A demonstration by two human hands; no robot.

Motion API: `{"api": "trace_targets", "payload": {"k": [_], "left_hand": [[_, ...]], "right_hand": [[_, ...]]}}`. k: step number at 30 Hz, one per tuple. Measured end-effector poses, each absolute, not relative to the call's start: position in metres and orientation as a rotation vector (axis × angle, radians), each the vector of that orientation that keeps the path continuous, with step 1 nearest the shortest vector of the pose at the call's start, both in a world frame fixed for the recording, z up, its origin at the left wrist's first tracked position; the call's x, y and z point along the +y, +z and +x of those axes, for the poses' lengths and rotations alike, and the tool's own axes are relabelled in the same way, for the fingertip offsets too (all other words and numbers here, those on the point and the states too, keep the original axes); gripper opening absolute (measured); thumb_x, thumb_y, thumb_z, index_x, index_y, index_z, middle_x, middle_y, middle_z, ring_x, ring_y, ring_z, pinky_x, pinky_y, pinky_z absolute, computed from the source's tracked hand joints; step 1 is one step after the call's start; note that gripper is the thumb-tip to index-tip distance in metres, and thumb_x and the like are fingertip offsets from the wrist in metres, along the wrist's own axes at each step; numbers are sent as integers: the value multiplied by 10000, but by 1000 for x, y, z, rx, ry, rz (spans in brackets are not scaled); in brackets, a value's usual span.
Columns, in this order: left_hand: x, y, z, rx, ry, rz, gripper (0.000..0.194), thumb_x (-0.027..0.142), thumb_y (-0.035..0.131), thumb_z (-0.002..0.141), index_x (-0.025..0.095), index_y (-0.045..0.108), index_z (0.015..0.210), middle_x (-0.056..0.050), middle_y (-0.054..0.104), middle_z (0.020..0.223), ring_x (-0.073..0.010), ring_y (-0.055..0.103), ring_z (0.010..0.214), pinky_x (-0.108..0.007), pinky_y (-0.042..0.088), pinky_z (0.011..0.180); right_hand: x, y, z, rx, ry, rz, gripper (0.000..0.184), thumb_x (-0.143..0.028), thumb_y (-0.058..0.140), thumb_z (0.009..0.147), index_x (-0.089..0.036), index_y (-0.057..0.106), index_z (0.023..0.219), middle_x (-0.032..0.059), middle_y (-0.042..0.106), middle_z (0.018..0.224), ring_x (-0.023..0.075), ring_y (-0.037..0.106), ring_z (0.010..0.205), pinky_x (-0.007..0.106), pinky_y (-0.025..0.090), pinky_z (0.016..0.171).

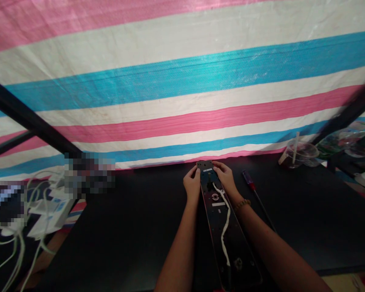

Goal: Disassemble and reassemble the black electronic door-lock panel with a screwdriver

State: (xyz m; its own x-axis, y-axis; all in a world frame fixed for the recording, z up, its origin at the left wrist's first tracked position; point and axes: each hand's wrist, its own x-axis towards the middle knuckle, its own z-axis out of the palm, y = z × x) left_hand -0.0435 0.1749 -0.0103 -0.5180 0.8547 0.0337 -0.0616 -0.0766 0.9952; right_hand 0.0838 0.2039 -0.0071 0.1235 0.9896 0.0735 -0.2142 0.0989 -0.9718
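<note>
A long dark panel (214, 223) lies lengthwise in front of me, with a white cable (226, 225) running along its face. At its far end is a bare greyish plate with small holes and a pale label. My left hand (192, 180) grips the left edge near that end, thumb on top. On the opposite edge, my right hand (225, 176) holds the panel with curled fingers. Some fingertips of both hands are hidden behind the panel. Just right of my right hand, a screwdriver (248, 180) with a purple-and-red handle rests on the black table (134, 227).
A clear plastic cup (301, 154) with a straw stands at the table's back right, beside plastic bags (349, 142). White cables (33, 194) and papers (50, 215) crowd the left side. A striped tarp (182, 89) hangs behind, between dark frame bars (33, 117).
</note>
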Motion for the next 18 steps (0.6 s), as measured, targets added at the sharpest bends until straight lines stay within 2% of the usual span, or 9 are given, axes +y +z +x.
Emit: {"api": "trace_targets", "payload": {"k": [18], "left_hand": [[174, -8, -42, 1479, 1679, 884, 256, 216, 678, 774, 150, 771, 1004, -117, 766, 1043, -269, 704, 1040, -439, 506, 998]], "right_hand": [[208, -16, 85, -998, 1136, -1107, 253, -362, 656, 693, -187, 736, 857, 63, 750, 866, 232, 662, 816, 346, 511, 751]]}}
